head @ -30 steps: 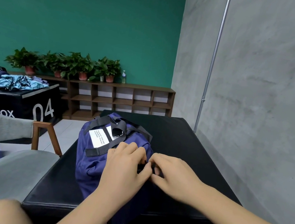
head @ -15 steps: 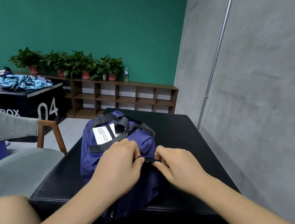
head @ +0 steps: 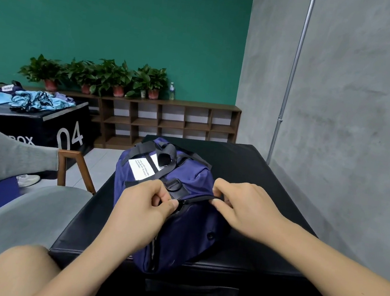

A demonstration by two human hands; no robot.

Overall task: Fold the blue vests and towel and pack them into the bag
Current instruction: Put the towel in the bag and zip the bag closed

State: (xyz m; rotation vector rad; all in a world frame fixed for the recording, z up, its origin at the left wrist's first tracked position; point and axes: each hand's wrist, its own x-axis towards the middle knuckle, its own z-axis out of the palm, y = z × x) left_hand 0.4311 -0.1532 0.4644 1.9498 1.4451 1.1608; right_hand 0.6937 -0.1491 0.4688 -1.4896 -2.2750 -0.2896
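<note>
Plants [head: 104, 75] on shelf [head: 170, 101] (bk wall), chair [head: 24, 213].

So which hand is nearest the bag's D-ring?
The left hand, pinching the zip just below the D-ring; the right hand pinches the bag farther right.

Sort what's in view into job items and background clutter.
Job:
navy blue fabric duffel bag on the black padded table
its black zip, pinched by left hand and right hand

Lying about:
green potted plants, clear plastic bottle, brown wooden cubby shelf
pale blue clothes heap on black box marked 04
grey upholstered chair
</note>
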